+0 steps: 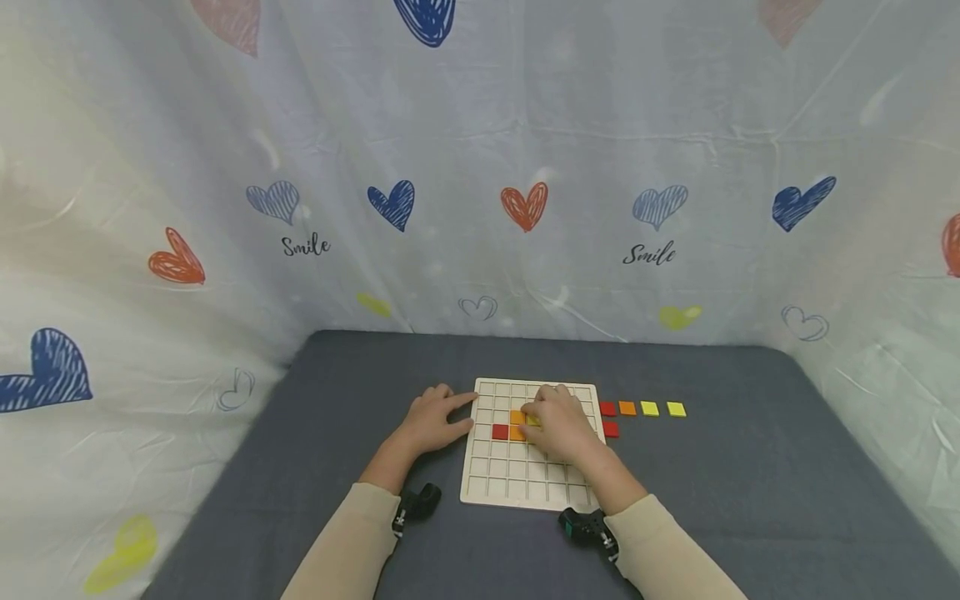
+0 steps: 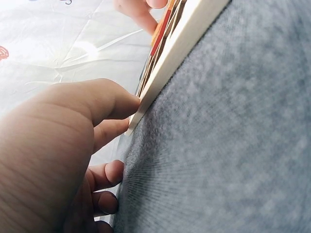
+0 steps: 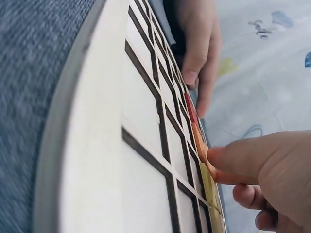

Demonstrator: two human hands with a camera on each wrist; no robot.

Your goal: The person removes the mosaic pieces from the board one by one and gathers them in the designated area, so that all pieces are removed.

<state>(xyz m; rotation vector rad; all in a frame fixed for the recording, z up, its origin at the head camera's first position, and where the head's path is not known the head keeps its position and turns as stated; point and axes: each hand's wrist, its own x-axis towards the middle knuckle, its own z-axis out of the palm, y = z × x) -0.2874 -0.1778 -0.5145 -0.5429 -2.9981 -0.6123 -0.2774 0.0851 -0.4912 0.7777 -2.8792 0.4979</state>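
A pale gridded board [image 1: 497,487] lies on the dark table. At its left edge my left hand [image 1: 431,422] touches the side with thumb and index finger, the other fingers loose, as the left wrist view shows. My right hand [image 1: 558,422] is over the board, its thumb and index fingertips apart, touching the orange tiles [image 1: 517,432] set in the grid. Left of these sits a red tile [image 1: 500,432]. Yellow tiles [image 3: 208,185] lie beside the orange ones in the right wrist view, partly hidden from the head view by my right hand.
Right of the board lie loose tiles: a red one [image 1: 608,408], an orange one [image 1: 627,408] and two yellow ones [image 1: 650,408] in a row, with another red tile [image 1: 611,429] below. A curtain with printed hearts [image 1: 524,207] hangs behind the table [image 1: 360,375] and at its sides.
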